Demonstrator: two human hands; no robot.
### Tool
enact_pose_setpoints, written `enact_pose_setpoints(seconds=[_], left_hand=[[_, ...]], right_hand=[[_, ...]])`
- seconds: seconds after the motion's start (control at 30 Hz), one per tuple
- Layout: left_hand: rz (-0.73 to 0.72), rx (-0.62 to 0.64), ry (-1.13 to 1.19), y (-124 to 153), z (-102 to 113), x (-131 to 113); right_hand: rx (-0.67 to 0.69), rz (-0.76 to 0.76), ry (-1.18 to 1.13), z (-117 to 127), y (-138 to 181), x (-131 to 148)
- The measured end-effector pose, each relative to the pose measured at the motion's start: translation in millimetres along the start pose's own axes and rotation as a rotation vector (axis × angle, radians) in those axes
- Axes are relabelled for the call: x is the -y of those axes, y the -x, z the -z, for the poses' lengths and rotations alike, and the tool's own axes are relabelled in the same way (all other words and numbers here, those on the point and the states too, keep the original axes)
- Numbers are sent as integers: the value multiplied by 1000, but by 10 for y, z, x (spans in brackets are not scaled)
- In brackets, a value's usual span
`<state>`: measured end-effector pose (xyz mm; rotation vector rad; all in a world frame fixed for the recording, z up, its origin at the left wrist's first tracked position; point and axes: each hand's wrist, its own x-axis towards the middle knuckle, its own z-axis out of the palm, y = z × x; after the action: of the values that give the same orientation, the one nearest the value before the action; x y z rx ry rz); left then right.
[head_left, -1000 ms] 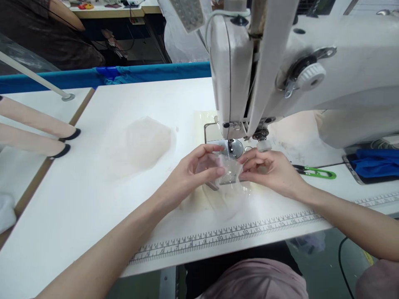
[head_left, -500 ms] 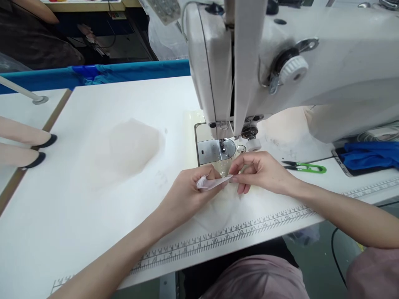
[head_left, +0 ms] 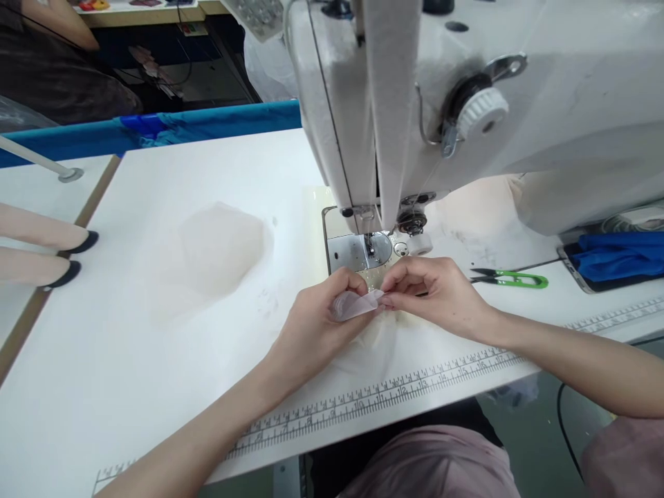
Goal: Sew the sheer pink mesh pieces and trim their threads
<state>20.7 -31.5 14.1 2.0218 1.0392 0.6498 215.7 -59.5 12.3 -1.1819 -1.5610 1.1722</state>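
My left hand (head_left: 316, 325) and my right hand (head_left: 433, 294) meet just in front of the needle plate (head_left: 363, 250) of a white sewing machine (head_left: 467, 104). Both pinch a small folded piece of sheer pale fabric (head_left: 357, 304), the left from its left end, the right at its right tip. More of the sheer fabric (head_left: 373, 349) trails down onto the white table (head_left: 129, 346) below my hands. The needle and presser foot (head_left: 369, 243) stand a little beyond my fingers.
A loose sheer fabric piece (head_left: 212, 252) lies on the table to the left. Green thread snips (head_left: 511, 279) rest at the right, beside blue cloth (head_left: 617, 254). A printed ruler (head_left: 404, 391) runs along the front edge. Two mannequin legs (head_left: 46, 249) lie on the neighbouring table.
My hands have drawn the fabric back from under the needle toward me and folded it flat into a small piece pinched between both. The view has shifted a little.
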Motion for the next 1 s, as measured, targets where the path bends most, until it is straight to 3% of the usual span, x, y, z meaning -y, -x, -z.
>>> enact_pose_setpoints(seconds=[0.3,0.57,1.0], left_hand=[[-145,-119,-111,55,-19,0],[-189,-194,-188,58,-61,19],[-149,-165,-196,64,-57,-13]], right_hand=[[-39,188,135,-19,33,-36],[-86,161,137,-25,27,-52],[-10,205,183,1,14,-34]])
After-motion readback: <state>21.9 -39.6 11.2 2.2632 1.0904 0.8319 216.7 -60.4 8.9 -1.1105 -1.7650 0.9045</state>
